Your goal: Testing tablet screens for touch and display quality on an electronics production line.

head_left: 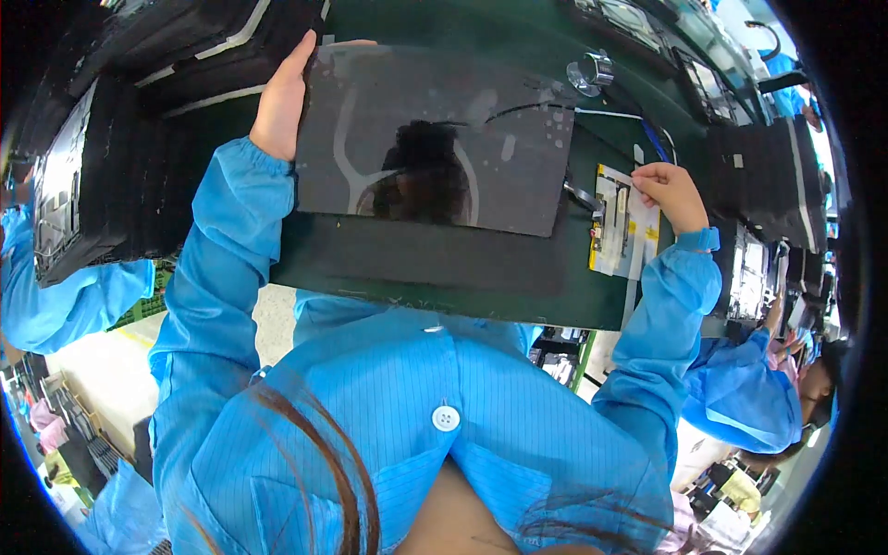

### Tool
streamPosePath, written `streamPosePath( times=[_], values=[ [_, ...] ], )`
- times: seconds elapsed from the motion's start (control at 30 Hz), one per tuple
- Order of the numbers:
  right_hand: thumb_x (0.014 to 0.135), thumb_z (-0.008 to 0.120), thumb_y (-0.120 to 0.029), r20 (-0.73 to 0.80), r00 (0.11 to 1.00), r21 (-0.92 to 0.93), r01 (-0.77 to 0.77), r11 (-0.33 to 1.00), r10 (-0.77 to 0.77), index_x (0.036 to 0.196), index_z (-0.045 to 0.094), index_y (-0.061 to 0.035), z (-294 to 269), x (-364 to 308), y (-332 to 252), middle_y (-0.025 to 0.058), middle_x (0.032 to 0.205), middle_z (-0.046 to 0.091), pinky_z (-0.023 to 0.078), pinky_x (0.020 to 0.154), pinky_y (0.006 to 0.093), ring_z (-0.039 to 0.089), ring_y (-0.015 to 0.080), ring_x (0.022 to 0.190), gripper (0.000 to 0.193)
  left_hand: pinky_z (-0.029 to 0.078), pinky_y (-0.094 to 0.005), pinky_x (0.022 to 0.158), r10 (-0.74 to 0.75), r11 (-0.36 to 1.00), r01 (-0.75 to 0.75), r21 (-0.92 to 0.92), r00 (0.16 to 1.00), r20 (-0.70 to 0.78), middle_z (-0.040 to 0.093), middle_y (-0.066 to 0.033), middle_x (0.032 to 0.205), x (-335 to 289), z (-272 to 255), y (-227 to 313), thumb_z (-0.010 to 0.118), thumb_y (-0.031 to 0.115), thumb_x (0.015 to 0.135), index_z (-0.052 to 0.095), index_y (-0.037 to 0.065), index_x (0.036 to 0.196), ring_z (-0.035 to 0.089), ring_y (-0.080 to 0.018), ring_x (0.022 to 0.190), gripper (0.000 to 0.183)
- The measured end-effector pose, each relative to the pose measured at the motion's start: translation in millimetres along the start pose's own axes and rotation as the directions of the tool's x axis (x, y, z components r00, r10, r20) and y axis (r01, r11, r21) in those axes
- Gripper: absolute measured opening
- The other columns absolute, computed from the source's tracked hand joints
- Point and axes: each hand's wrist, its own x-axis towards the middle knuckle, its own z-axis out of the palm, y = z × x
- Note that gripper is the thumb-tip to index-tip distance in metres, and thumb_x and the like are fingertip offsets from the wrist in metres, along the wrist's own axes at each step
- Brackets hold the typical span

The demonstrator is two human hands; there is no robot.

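Observation:
My left hand (283, 104) grips the left edge of a dark, glossy display panel (407, 102), thumb along its side and the other fingers mostly hidden behind. The panel is tilted and mirrors a dark shape; pale smudges dot its right part. At the right, my right hand (675, 196) has its fingers pinched together over the upper right of a flat white card (638, 242). On that card lie strips with yellow tape (599, 208). What the pinch holds, if anything, is too small to make out. A short dark cable (581, 196) reaches from the panel's right edge toward the strips.
Under the panel a black mat (416, 254) lies on the dark green table (462, 301). A round clear and metallic object (592, 72) and thin cables (657, 139) are beyond the card. Black stacked trays (120, 176) stand at left, more panels (749, 268) at right. Other people in blue work nearby.

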Motion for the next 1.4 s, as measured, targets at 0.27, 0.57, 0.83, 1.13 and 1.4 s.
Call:
streamPosePath(
  times=[0.27,0.57,0.83,1.13,1.4],
  values=[
    [0.069,0.070,-0.013,-0.010,0.914,-0.358,0.375,0.855,-0.405,0.137,0.021,-0.0099,67,-75,-34,0.0040,0.062,0.049,0.043,0.055,0.0270,0.052,0.0160,0.057,0.083,0.040,-0.0322,0.092,0.001,1.000,-0.001,-0.013,0.999,0.044,0.056,-0.0108,0.115,1,-5,0,0.029,0.040,0.094,0.051,0.001,0.117,0.054,-0.0224,0.103,0.050],
    [0.073,0.054,-0.001,-0.327,0.839,-0.385,0.303,0.872,-0.435,0.138,0.019,-0.0101,99,-74,-27,0.0092,0.063,0.052,0.045,0.054,0.0344,0.054,0.0236,0.055,0.075,0.041,-0.0324,0.092,-0.015,0.999,0.016,0.029,0.999,-0.051,0.057,-0.0109,0.114,6,-7,1,0.029,0.040,0.094,0.051,0.002,0.117,0.055,-0.0229,0.102,0.050],
    [0.072,0.052,0.000,-0.327,0.856,-0.301,0.309,0.902,-0.402,0.137,0.020,-0.0093,95,-67,-30,0.0107,0.064,0.052,0.045,0.055,0.0330,0.054,0.0236,0.056,0.073,0.041,-0.0320,0.092,0.040,0.993,-0.027,0.112,0.993,-0.115,0.056,-0.0112,0.115,3,0,-1,0.029,0.041,0.094,0.051,0.001,0.118,0.055,-0.0226,0.102,0.051],
    [0.069,0.054,-0.003,-0.227,0.926,-0.331,0.218,0.918,-0.302,0.135,0.023,-0.0064,87,-58,-42,0.0115,0.060,0.051,0.044,0.055,0.0358,0.054,0.0254,0.055,0.072,0.041,-0.0335,0.092,0.021,0.999,-0.019,0.040,0.999,-0.044,0.056,-0.0124,0.114,4,-5,0,0.028,0.042,0.093,0.050,0.001,0.118,0.055,-0.0239,0.102,0.053],
    [0.068,0.055,-0.004,-0.200,0.946,-0.345,0.173,0.922,-0.253,0.133,0.024,-0.0053,86,-53,-47,0.0142,0.057,0.052,0.044,0.056,0.0384,0.056,0.0301,0.056,0.072,0.043,-0.0330,0.088,0.064,0.993,-0.054,0.109,0.994,-0.088,0.059,-0.0117,0.110,0,4,2,0.035,0.040,0.092,0.051,0.000,0.116,0.057,-0.0223,0.097,0.049]
  ],
)
